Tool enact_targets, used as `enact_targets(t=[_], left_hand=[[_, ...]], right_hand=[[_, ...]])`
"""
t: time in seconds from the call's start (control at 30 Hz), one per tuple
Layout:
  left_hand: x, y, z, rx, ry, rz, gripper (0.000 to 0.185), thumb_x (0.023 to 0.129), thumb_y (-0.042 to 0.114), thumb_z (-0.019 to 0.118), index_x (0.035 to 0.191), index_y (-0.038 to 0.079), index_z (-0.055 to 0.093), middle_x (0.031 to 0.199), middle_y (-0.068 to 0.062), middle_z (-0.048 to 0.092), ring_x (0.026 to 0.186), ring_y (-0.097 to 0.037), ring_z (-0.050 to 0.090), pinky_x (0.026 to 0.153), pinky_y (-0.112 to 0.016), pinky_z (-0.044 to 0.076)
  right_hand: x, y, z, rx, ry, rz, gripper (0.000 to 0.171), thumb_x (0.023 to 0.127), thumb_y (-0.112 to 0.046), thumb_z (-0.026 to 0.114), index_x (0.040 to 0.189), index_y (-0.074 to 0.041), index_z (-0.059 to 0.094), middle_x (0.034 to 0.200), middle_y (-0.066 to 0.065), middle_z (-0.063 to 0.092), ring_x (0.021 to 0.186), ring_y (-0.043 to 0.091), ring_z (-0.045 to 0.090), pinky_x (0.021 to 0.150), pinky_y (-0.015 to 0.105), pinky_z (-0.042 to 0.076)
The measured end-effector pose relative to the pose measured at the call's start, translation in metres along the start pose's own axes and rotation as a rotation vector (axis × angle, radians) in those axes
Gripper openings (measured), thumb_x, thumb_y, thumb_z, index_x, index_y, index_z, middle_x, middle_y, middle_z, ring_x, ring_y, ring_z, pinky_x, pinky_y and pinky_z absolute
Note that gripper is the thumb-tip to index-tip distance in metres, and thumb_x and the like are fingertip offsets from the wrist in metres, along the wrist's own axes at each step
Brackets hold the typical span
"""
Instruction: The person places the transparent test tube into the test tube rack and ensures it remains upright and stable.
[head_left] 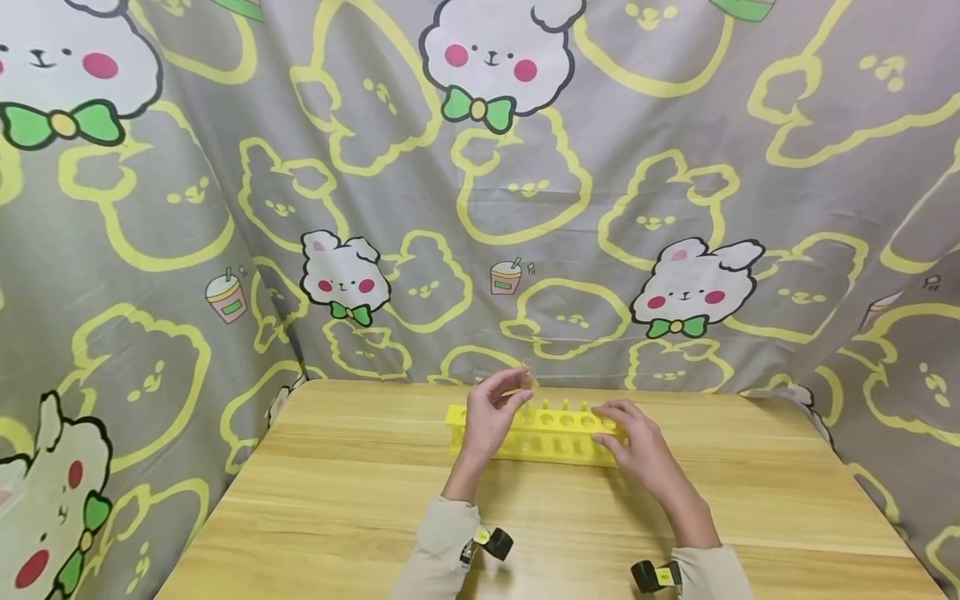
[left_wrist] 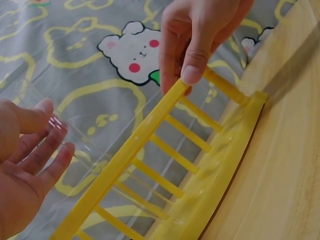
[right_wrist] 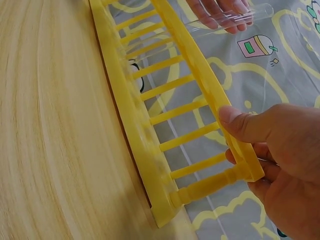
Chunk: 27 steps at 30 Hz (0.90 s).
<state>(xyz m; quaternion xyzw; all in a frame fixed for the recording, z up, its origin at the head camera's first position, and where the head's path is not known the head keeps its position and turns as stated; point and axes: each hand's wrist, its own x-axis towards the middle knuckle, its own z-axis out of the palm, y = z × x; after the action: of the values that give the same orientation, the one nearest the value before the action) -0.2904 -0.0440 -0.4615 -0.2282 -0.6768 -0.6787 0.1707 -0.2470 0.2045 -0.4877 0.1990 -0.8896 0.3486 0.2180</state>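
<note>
A clear test tube stands in the yellow test tube rack, its lower part passing down through the top plank. My left hand pinches the tube above the rack, thumb on one side and fingers on the other, as the left wrist view shows too. At the rack's right end, my right hand grips the top plank, thumb on the near edge and fingers behind it. In the right wrist view the thumb lies on the plank beside the thick end post.
The rack rests on a wood-grain table, toward its back edge. A grey curtain with yellow outlines and white cartoon animals hangs behind and on both sides. Short yellow pegs stick up along the rack's back.
</note>
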Motion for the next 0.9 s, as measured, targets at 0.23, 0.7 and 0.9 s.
enact_targets(t=[0.23,0.7,0.9], left_hand=[[0.001,0.0,-0.003,-0.008,-0.012,-0.047,0.033,0.089,-0.004,0.076,0.122,-0.003,0.07,0.118,-0.02,0.072,0.108,-0.036,0.07,0.091,-0.035,0.059],[0.001,-0.007,-0.041,0.112,0.012,-0.045,0.029,0.098,0.006,0.069,0.125,-0.002,0.068,0.121,-0.019,0.071,0.113,-0.035,0.068,0.102,-0.047,0.053],[-0.002,-0.007,-0.069,0.232,-0.023,-0.1,0.03,0.103,0.022,0.065,0.128,0.006,0.069,0.126,-0.01,0.071,0.116,-0.026,0.066,0.104,-0.046,0.052]], right_hand=[[-0.001,0.004,0.001,0.003,0.006,0.001,0.043,0.083,0.0,0.083,0.124,0.003,0.069,0.12,0.014,0.065,0.111,0.037,0.065,0.094,0.052,0.055],[0.008,0.012,0.0,0.008,0.09,-0.028,0.042,0.092,-0.007,0.077,0.131,0.001,0.065,0.129,0.016,0.063,0.121,0.042,0.059,0.1,0.063,0.049],[0.002,0.021,-0.011,-0.014,0.083,-0.007,0.05,0.094,-0.012,0.076,0.14,-0.001,0.059,0.139,0.023,0.057,0.13,0.048,0.051,0.104,0.069,0.042]])
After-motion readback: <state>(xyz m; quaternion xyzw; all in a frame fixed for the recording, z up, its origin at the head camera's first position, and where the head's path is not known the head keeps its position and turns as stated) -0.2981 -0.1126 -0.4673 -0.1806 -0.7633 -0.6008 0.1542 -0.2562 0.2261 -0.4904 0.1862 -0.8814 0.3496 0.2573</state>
